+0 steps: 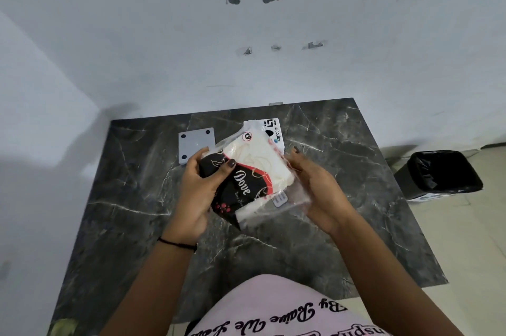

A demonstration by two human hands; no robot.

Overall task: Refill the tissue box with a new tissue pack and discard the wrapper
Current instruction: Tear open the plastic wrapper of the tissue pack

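Plastic wrapper (284, 199), thin and slippery, hangs loose round the soft, light tissue pack (246, 171) you hold mid-frame above the worktop (131, 199). Left hand (197, 193) fingers clench the printed end; right hand (317, 188) fingers pinch the clear film. Grip the stack itself, not film. Tissue box (275, 130) stands behind, contents hidden. Black-lined bin (438, 174), right edge: contents unclear.

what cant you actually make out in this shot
- Tissue box: head view shows only its far top corner with stickers; the tissue pack covers the rest, so its opening is hidden.
- Grey lid: near edge hidden behind the left hand.
- Right hand: fingertips blurred behind the clear wrapper; grip unclear.
- Bin: black liner too dark to show contents.
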